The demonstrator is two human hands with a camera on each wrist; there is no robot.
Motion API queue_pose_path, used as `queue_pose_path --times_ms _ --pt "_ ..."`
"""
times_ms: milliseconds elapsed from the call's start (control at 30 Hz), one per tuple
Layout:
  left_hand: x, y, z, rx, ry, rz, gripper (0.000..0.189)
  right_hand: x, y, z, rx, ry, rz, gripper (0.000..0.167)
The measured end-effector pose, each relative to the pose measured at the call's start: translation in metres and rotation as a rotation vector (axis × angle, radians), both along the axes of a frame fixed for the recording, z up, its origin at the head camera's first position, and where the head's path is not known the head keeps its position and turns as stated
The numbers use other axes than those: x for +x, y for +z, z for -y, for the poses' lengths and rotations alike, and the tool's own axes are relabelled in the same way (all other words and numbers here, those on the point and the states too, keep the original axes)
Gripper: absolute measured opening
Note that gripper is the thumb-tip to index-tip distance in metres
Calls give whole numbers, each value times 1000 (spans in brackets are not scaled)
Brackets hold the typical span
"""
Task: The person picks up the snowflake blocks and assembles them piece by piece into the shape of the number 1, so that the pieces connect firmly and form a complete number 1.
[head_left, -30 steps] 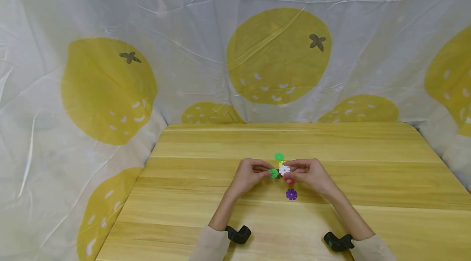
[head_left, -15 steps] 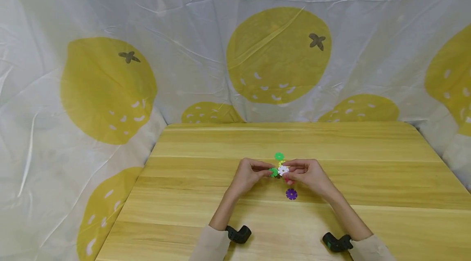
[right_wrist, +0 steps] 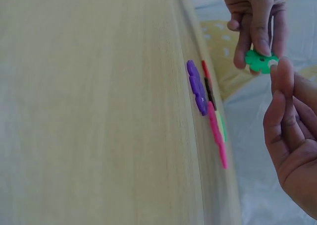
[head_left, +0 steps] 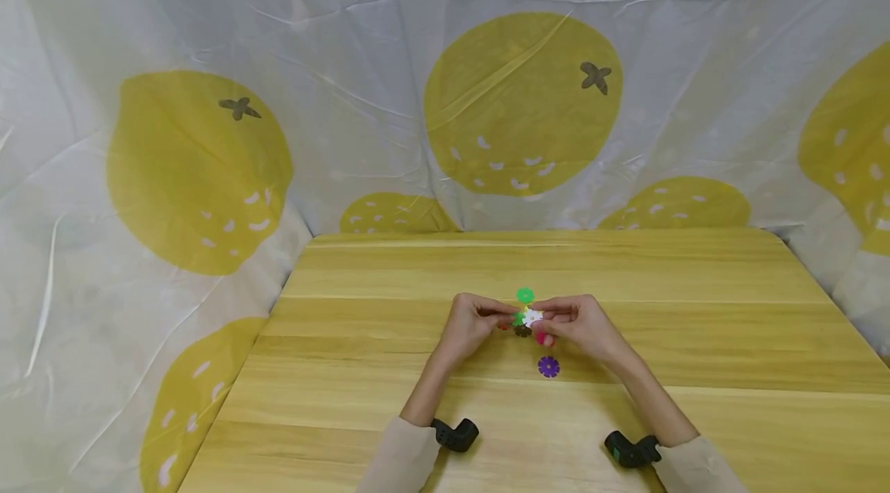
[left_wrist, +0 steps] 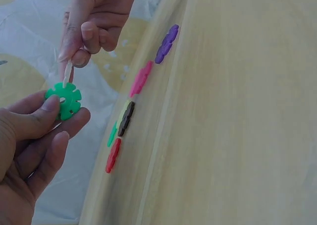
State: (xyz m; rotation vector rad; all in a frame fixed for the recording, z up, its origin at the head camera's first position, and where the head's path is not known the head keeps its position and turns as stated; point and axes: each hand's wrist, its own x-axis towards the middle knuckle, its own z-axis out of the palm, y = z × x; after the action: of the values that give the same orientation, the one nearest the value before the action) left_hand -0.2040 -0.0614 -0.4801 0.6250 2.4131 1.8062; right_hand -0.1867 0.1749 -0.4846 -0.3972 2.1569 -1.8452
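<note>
Green disc [left_wrist: 72, 101] has shifted, pinched by left hand [head_left: 473, 327]; right hand [head_left: 588, 328] pinches white disc [head_left: 532, 317]

notched green disc [left_wrist: 70, 98] against white disc [head_left: 532, 318]

We see a wooden tabletop [head_left: 361, 369], its grain running along the far edge. Roughly midway between its left and right edges, we find six notched discs lying flat: a green disc [head_left: 524, 295] nearest the far edge, a purple disc [head_left: 548, 367] farthest from it, and between these a yellow disc [right_wrist: 220, 120], pink disc [left_wrist: 141, 79], dark disc [left_wrist: 126, 119] and red disc [left_wrist: 113, 155], the red closest to the left edge.
</note>
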Motion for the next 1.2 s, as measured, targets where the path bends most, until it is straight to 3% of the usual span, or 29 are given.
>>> queue_pose_path --times_ms 200,633,900,1033,1200 --pt "-1 -2 -3 11 0 -43 16 -1 -1 -1 -47 -13 36 40" --pt "0 -4 -2 -14 -19 3 13 -3 -4 -2 -28 43 59 39" --pt "-3 -8 -3 34 82 25 8 -2 -5 6 -74 -74 71 44" --pt "-3 -10 -3 48 83 36 9 0 -4 6 -68 -110 66 44" --pt "-4 -7 -3 54 68 31 11 0 0 4 -51 -97 57 43"
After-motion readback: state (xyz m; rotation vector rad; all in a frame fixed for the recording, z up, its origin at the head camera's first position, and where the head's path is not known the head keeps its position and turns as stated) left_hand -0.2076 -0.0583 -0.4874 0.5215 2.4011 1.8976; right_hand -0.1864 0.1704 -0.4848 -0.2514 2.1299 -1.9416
